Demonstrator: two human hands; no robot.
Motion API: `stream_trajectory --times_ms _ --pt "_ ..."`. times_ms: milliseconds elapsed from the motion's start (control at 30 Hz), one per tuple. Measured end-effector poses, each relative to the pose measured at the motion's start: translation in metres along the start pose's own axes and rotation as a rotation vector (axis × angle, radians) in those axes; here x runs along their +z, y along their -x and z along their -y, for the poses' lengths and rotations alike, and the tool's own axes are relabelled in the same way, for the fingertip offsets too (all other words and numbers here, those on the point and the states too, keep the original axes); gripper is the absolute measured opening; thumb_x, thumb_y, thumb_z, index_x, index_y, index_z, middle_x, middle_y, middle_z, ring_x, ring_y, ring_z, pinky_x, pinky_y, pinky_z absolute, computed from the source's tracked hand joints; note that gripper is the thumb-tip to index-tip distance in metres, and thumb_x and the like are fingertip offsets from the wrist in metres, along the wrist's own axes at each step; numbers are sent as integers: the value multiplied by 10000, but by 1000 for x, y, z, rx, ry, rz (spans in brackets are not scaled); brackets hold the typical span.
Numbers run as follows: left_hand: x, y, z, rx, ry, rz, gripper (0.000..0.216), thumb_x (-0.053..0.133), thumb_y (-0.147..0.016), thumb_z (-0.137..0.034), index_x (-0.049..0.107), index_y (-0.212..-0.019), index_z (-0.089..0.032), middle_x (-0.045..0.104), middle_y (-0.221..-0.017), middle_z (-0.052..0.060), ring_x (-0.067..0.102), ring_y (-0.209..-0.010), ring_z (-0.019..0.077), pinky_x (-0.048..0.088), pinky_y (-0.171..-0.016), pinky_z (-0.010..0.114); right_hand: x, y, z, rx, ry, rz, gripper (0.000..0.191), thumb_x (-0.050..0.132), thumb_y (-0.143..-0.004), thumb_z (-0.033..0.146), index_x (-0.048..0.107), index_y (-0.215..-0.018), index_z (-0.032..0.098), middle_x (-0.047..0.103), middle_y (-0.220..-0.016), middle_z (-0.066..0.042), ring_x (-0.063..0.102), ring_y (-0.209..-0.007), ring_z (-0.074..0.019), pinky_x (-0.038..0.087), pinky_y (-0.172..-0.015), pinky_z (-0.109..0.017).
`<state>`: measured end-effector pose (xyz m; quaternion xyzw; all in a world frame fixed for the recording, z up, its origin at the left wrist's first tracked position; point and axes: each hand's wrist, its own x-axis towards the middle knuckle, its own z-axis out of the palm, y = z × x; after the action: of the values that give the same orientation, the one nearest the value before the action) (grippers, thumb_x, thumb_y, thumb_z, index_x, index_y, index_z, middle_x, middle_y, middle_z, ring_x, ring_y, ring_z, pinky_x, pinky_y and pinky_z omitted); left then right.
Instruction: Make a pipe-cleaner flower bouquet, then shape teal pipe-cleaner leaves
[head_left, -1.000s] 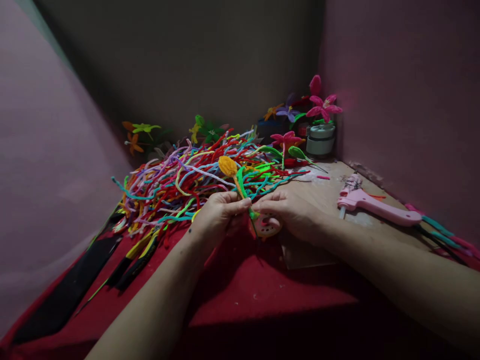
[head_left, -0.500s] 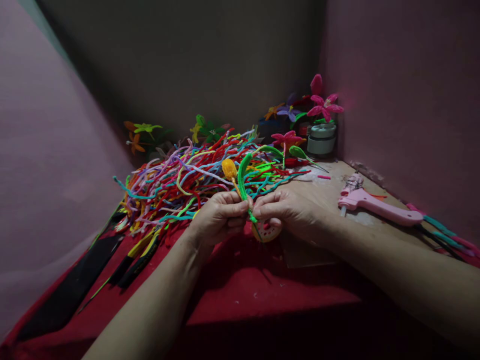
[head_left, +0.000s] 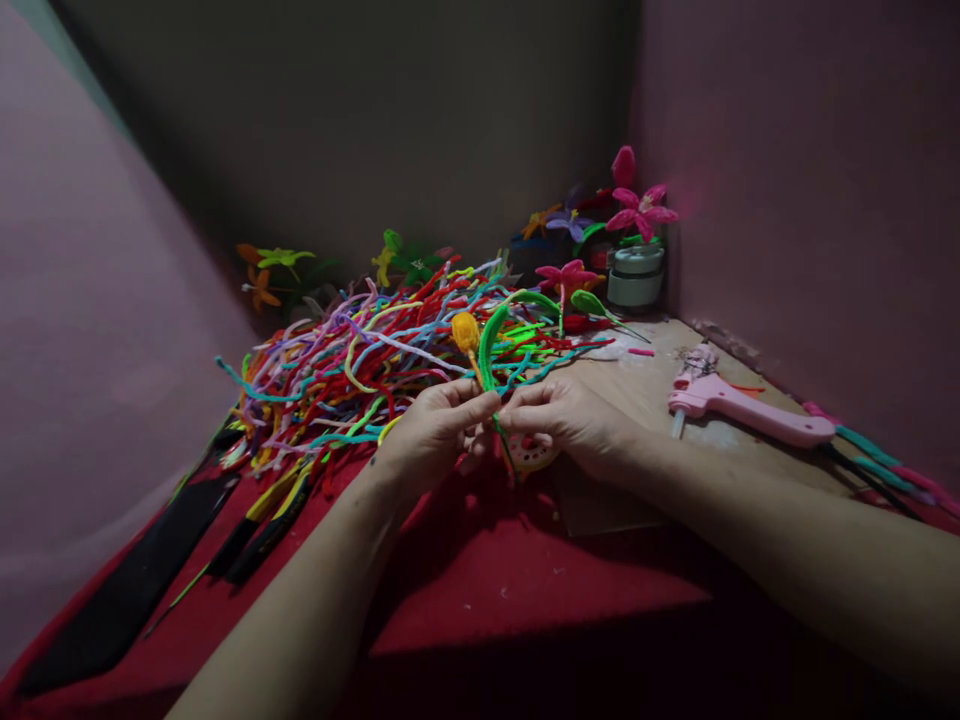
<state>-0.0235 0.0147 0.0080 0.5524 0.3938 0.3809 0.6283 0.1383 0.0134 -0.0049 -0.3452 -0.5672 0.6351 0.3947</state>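
Observation:
Between my two hands stands a pipe-cleaner flower with a yellow bud [head_left: 466,332] on a thin stem. A long curved green leaf [head_left: 489,350] rises beside the bud. My left hand [head_left: 450,420] pinches the stem and the leaf's base between thumb and fingers. Close against it, my right hand [head_left: 551,412] pinches at the same stem from the right, near the leaf's lower end. The stem's tail hangs below the fingers. Behind and below my right hand a round tape dispenser-like disc with holes [head_left: 531,455] is partly covered.
Behind my hands lies a big heap of multicoloured pipe cleaners [head_left: 337,370]. Pliers with yellow and black handles [head_left: 259,530] lie at the left on the red cloth [head_left: 525,620]. A pink glue gun [head_left: 750,408] rests on a board [head_left: 622,385] at right. Finished flowers [head_left: 641,212] stand at the back.
The yellow bud has shifted slightly right, closer to the green leaf. My fingers have moved a little around the stem, and the tail's angle has changed. The whole view has shifted slightly.

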Motion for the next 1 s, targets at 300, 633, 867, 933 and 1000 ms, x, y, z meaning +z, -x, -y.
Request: stream_trajectory --times_ms 300,633,867,933,1000 --pt "-3 1 -5 -117 -1 2 195 656 -691 -261 532 -665 -112 380 -440 -63 274 -342 10 182 -334 140 1 3 8 85 -17 14 213 562 -657 215 505 -465 144 415 -457 24 350 -451 -71 279 -469 -245" --pt "-6 7 -12 -214 59 119 184 644 -706 -234 499 -654 -134 296 -444 -89 173 -355 5 125 -316 128 -5 1 1 4 16 164 199 565 -653 232 494 -494 138 400 -480 36 296 -454 -59 227 -467 -244" --pt "-5 10 -14 -152 73 127 152 633 -720 -241 539 -727 -122 254 -463 -95 159 -371 2 140 -326 120 -7 2 1 -30 -25 193 248 612 -656 278 464 -510 143 368 -488 54 269 -460 -54 215 -479 -243" --pt "-5 10 -14 -128 79 122 140 632 -717 -226 562 -758 -112 261 -468 -93 165 -372 0 143 -332 119 -6 3 3 -17 -37 211 253 627 -651 287 476 -513 138 375 -492 52 274 -464 -53 218 -483 -243" --pt "-5 11 -13 -104 87 134 142 632 -714 -217 582 -785 -105 277 -473 -89 182 -372 -2 160 -339 118 -6 3 3 -5 -49 203 248 637 -649 307 502 -537 132 394 -503 46 290 -467 -55 219 -484 -243"
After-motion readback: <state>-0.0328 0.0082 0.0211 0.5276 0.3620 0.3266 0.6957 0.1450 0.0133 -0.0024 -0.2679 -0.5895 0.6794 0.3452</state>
